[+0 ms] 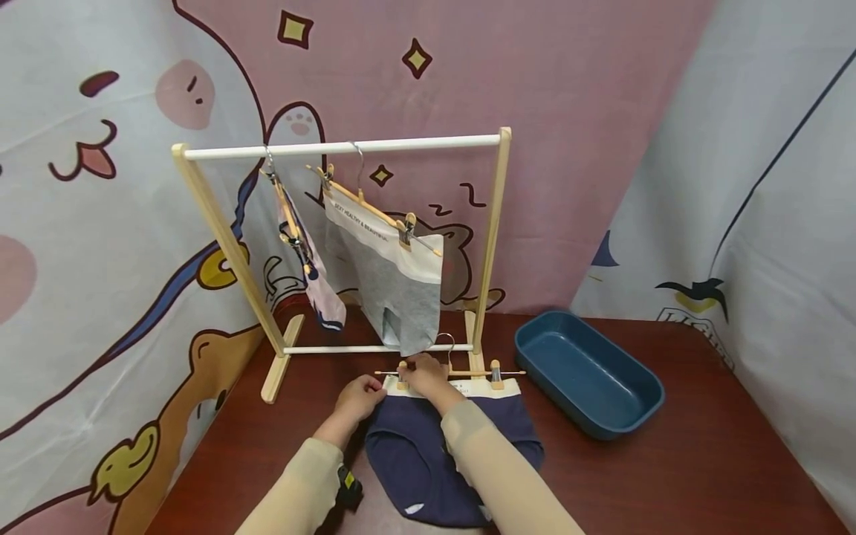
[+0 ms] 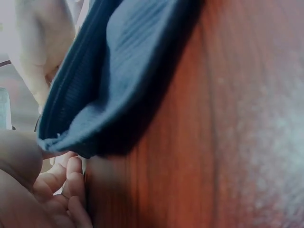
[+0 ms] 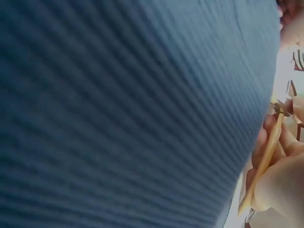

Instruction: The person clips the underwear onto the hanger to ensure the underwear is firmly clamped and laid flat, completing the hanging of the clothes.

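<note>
Navy underpants (image 1: pixel 461 438) with a cream waistband lie on the table in front of the rack. Along the waistband runs a wooden clip hanger (image 1: pixel 471 373), its hook pointing toward the rack. My right hand (image 1: pixel 426 374) pinches the hanger's left clip (image 1: pixel 402 373) at the waistband; in the right wrist view its fingers (image 3: pixel 280 142) lie around the hanger bar. The right clip (image 1: pixel 495 374) sits on the other side of the waistband. With thumb and fingers, my left hand (image 1: pixel 361 396) pinches the waistband's left corner. Navy fabric (image 2: pixel 123 71) hides part of it in the left wrist view.
Behind stands a wooden rack with a white rail (image 1: pixel 414 144). Grey underpants (image 1: pixel 394 275) and a pink garment (image 1: pixel 321 279) hang from it on clip hangers. A blue basin (image 1: pixel 588 371) stands at right. A small black object (image 1: pixel 349 487) lies beside the left sleeve.
</note>
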### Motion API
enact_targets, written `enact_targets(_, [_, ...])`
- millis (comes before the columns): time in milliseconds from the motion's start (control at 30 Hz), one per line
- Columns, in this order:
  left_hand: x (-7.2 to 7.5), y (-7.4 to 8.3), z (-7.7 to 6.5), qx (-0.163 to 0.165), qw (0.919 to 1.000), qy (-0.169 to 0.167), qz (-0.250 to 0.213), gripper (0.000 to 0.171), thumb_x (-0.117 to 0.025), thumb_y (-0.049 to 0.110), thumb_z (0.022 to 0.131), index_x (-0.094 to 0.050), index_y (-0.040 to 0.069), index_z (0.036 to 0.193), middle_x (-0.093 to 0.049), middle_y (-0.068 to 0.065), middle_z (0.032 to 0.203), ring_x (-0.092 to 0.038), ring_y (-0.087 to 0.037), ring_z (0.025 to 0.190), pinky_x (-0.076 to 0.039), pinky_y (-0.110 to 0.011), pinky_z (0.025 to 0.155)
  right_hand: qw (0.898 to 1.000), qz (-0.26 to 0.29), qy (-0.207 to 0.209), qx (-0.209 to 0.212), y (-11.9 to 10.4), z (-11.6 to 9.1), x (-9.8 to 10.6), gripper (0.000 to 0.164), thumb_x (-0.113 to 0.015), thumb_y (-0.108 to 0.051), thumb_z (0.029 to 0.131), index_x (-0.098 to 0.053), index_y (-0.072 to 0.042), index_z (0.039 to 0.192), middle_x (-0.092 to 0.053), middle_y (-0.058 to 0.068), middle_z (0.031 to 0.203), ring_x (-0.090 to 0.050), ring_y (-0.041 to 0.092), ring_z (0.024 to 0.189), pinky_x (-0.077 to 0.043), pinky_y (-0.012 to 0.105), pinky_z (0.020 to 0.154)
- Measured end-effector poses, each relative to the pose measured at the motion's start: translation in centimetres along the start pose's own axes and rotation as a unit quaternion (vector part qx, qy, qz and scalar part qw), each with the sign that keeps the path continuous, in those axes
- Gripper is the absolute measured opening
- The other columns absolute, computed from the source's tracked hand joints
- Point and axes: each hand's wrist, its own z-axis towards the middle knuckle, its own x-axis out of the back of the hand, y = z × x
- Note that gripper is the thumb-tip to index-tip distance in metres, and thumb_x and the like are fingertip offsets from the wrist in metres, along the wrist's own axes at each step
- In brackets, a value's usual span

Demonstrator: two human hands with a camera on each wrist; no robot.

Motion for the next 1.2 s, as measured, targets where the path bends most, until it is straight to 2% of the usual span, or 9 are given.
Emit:
enact_targets(100, [-0.1, 0.1, 0.0, -0.002, 0.9996, 0.005, -0.027, 0.013, -0.070, 0.017, 0.081, -0.063, 0.006, 0.084, -0.057, -0.003, 0.073, -0.051, -0.016, 0.069, -0.038, -0.028, 0.062, 0.998, 0.056, -0.007, 0.005, 0.1, -0.2, 1.0, 0.038, -0.059, -0.037, 0.089, -0.065, -0.009, 0.114, -0.064, 0.012, 0.115, -0.058, 0.032, 0.108, -0.037, 0.052, 0.095])
enact_targets(167, [-0.1, 0.1, 0.1, -0.007, 0.9987, 0.011, -0.049, 0.012, -0.070, 0.014, 0.080, -0.063, 0.005, 0.083, -0.057, -0.003, 0.074, -0.050, -0.015, 0.069, -0.038, -0.027, 0.063, 0.995, 0.099, -0.015, 0.015, 0.3, -0.3, 1.6, 0.037, -0.061, -0.035, 0.087, -0.064, -0.007, 0.111, -0.065, 0.013, 0.109, -0.060, 0.031, 0.102, -0.042, 0.047, 0.091])
enact_targets(300, [-0.1, 0.0, 0.2, -0.028, 0.9944, 0.013, -0.101, 0.016, -0.069, 0.005, 0.075, -0.062, 0.000, 0.089, -0.060, -0.007, 0.075, -0.050, -0.014, 0.069, -0.040, -0.026, 0.062, 0.979, 0.203, -0.026, 0.016, 0.4, -0.5, 2.5, 0.036, -0.067, -0.032, 0.083, -0.063, -0.007, 0.108, -0.066, 0.011, 0.103, -0.062, 0.025, 0.093, -0.049, 0.038, 0.080])
enact_targets(400, [-0.3, 0.0, 0.3, -0.040, 0.9908, 0.002, -0.130, 0.028, -0.066, 0.000, 0.073, -0.064, -0.004, 0.101, -0.065, -0.011, 0.081, -0.053, -0.013, 0.072, -0.043, -0.025, 0.063, 0.966, 0.258, -0.022, 0.016, 0.5, -0.6, 2.8, 0.040, -0.071, -0.029, 0.081, -0.063, -0.005, 0.112, -0.067, 0.012, 0.107, -0.063, 0.025, 0.096, -0.050, 0.036, 0.081])
enact_targets(467, [-0.5, 0.2, 0.4, -0.042, 0.9897, -0.004, -0.137, 0.031, -0.066, 0.003, 0.077, -0.065, -0.004, 0.107, -0.067, -0.014, 0.090, -0.058, -0.016, 0.079, -0.046, -0.027, 0.069, 0.961, 0.276, -0.024, 0.017, 0.5, -0.7, 2.9, 0.043, -0.072, -0.027, 0.081, -0.062, -0.003, 0.114, -0.067, 0.013, 0.109, -0.063, 0.027, 0.099, -0.050, 0.038, 0.083])
enact_targets(633, [-0.6, 0.8, 0.5, -0.047, 0.9908, 0.007, -0.127, 0.026, -0.066, 0.019, 0.088, -0.068, 0.000, 0.105, -0.068, -0.015, 0.105, -0.059, -0.027, 0.100, -0.046, -0.038, 0.086, 0.957, 0.287, -0.043, 0.029, 0.6, -0.8, 3.7, 0.042, -0.069, -0.027, 0.085, -0.062, -0.003, 0.119, -0.065, 0.014, 0.114, -0.062, 0.030, 0.104, -0.049, 0.041, 0.088])
enact_targets(833, [-0.7, 1.0, 0.4, -0.073, 0.9905, 0.027, -0.114, 0.017, -0.065, 0.010, 0.087, -0.069, -0.002, 0.099, -0.070, -0.014, 0.090, -0.062, -0.022, 0.085, -0.048, -0.032, 0.075, 0.947, 0.315, -0.054, 0.035, 0.7, -1.0, 4.4, 0.044, -0.071, -0.027, 0.085, -0.060, -0.004, 0.121, -0.065, 0.013, 0.117, -0.061, 0.029, 0.108, -0.049, 0.041, 0.090])
enact_targets(967, [-0.7, 0.9, 0.3, -0.092, 0.9903, 0.032, -0.099, 0.014, -0.064, 0.008, 0.086, -0.069, -0.001, 0.096, -0.070, -0.013, 0.087, -0.061, -0.020, 0.082, -0.047, -0.032, 0.075, 0.946, 0.316, -0.042, 0.055, 0.7, -1.2, 4.4, 0.043, -0.071, -0.025, 0.084, -0.061, -0.004, 0.120, -0.065, 0.013, 0.117, -0.062, 0.028, 0.106, -0.050, 0.040, 0.088])
enact_targets(1200, [-0.7, 0.4, 0.2, -0.147, 0.9864, 0.020, -0.071, 0.012, -0.062, 0.006, 0.088, -0.069, 0.001, 0.097, -0.070, -0.012, 0.091, -0.062, -0.026, 0.088, -0.047, -0.038, 0.081, 0.958, 0.269, 0.011, 0.100, 1.0, -1.2, 3.9, 0.033, -0.067, -0.016, 0.088, -0.061, 0.000, 0.116, -0.067, 0.015, 0.107, -0.064, 0.026, 0.093, -0.052, 0.034, 0.077])
